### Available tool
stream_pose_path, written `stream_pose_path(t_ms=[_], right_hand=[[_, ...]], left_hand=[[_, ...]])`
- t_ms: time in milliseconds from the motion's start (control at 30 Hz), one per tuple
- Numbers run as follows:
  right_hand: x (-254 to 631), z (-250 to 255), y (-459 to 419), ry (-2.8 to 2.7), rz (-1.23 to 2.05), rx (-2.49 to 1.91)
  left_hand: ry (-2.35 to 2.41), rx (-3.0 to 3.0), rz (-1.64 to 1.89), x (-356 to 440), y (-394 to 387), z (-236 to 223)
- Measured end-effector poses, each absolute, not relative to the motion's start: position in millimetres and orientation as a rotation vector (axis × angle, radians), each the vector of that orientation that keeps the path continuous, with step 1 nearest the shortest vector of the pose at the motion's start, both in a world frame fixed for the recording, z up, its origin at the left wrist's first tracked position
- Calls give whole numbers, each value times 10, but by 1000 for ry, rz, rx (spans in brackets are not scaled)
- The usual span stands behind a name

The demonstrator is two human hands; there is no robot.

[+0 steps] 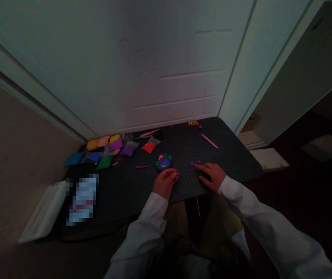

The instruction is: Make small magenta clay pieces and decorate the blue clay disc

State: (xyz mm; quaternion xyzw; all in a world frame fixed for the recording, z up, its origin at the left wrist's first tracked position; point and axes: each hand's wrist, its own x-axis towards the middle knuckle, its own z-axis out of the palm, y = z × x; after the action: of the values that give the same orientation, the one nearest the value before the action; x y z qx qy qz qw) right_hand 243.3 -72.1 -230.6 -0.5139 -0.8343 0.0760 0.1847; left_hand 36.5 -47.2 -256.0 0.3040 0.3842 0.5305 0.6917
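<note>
A small clay model, blue with green, pink and yellow bits, sits near the middle of the low black table. My left hand rests on the table just below it, fingers curled; whether they hold anything is hidden in the dim light. My right hand lies flat on the table to the right, fingers stretched toward several tiny magenta clay bits. A short magenta clay strip lies left of the model.
Coloured clay packets cluster at the table's far left, with a red packet. A pink sculpting tool and a small multicoloured piece lie at the back. A white tray leans at the left. White doors stand behind.
</note>
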Motion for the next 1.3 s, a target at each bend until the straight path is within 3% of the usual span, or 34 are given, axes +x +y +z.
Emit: stream_pose_path(t_ms=[1300], right_hand=[[2444, -2486, -609, -2337, 247, -1444]], left_hand=[[886, 702, 1142, 376, -496, -2522]])
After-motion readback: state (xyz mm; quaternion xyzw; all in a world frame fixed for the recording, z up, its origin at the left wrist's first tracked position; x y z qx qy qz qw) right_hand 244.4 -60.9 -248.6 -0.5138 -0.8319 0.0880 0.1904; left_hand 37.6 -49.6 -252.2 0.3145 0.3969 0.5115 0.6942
